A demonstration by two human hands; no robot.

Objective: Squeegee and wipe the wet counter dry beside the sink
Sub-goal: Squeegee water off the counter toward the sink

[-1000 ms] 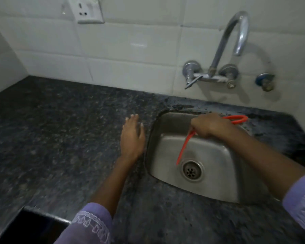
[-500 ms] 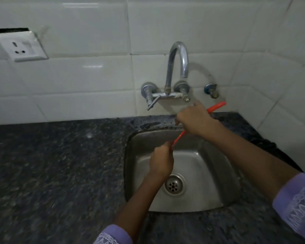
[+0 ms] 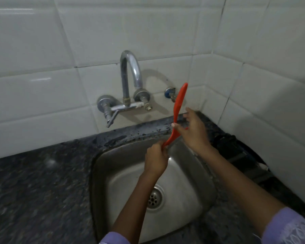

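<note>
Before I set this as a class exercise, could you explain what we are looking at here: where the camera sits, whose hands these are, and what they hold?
There is no machine: a person wears one wide-angle camera on the head, looking down at their own bare hands. Both hands are over a stainless steel sink set in a dark speckled stone counter. A curved chrome tap is fixed to the white tiled wall. The left hand grips the lower end of a long red plastic squeegee, and the right hand pinches its middle. Water drops show on the counter strip behind the sink.
</note>
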